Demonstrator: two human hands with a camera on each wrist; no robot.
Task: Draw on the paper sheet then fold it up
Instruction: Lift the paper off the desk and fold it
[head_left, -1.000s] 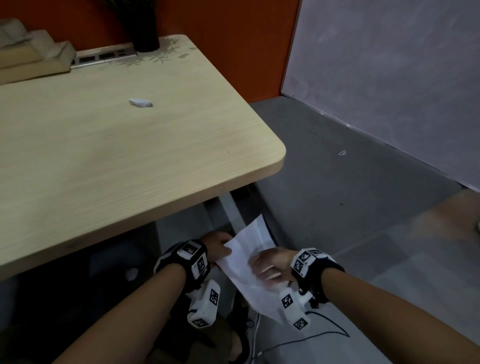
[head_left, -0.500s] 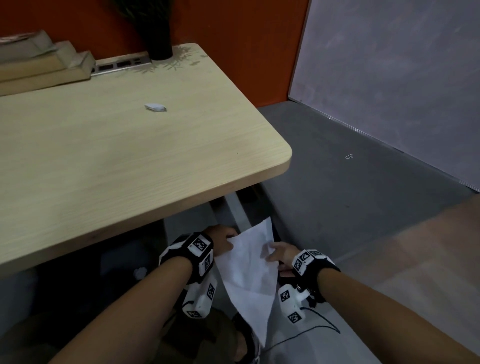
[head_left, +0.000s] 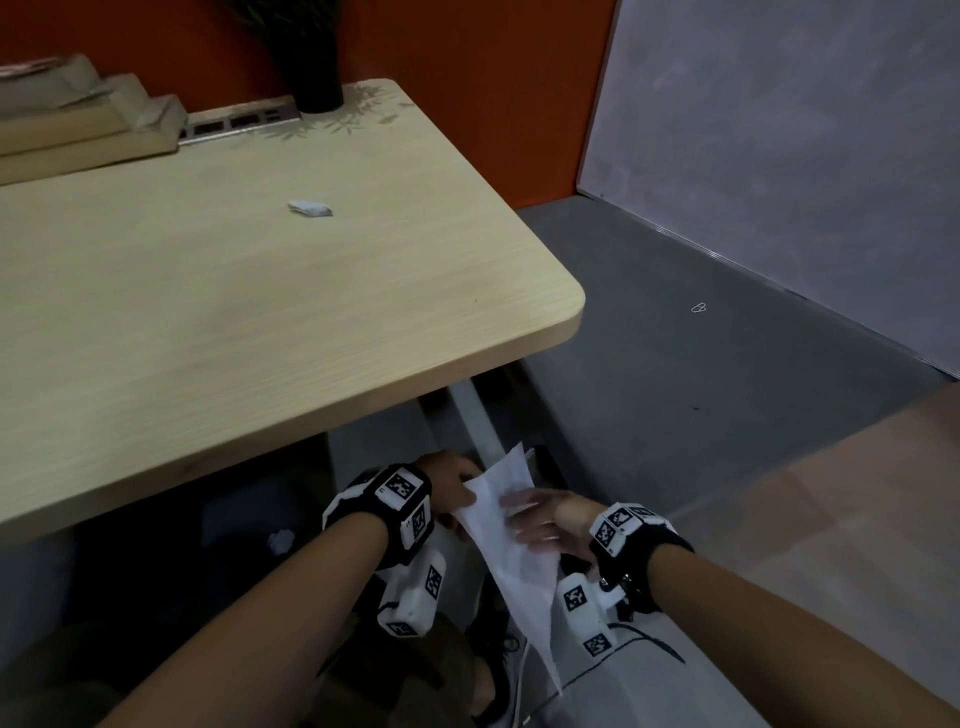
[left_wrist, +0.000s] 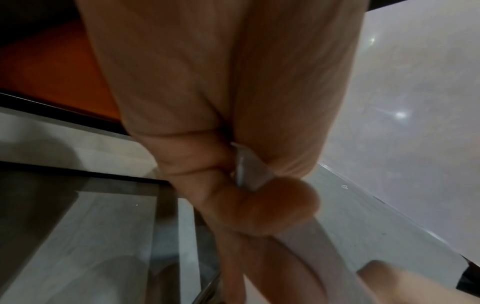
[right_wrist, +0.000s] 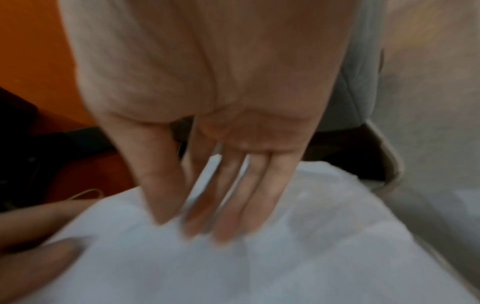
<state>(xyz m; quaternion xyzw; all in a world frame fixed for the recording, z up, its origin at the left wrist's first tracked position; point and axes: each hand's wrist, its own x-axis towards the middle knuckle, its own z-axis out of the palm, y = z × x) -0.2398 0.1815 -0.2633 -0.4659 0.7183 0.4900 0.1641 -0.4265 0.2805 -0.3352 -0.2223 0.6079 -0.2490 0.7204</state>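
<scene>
A white paper sheet hangs below the desk's front edge, above my lap, one corner pointing up and another down. My left hand pinches its left edge; in the left wrist view the paper is squeezed between thumb and curled fingers. My right hand lies on the sheet's right side with straight fingers; the right wrist view shows those fingers flat against the paper, blurred. No pen is visible.
The wooden desk fills the upper left, with a small folded white paper, stacked boxes, a power strip and a dark vase. Grey floor lies to the right. A desk leg stands just behind the sheet.
The sheet has swung more upright and narrower between my hands. My right hand went from holding the sheet's edge to lying flat on it. The left hand kept its pinch.
</scene>
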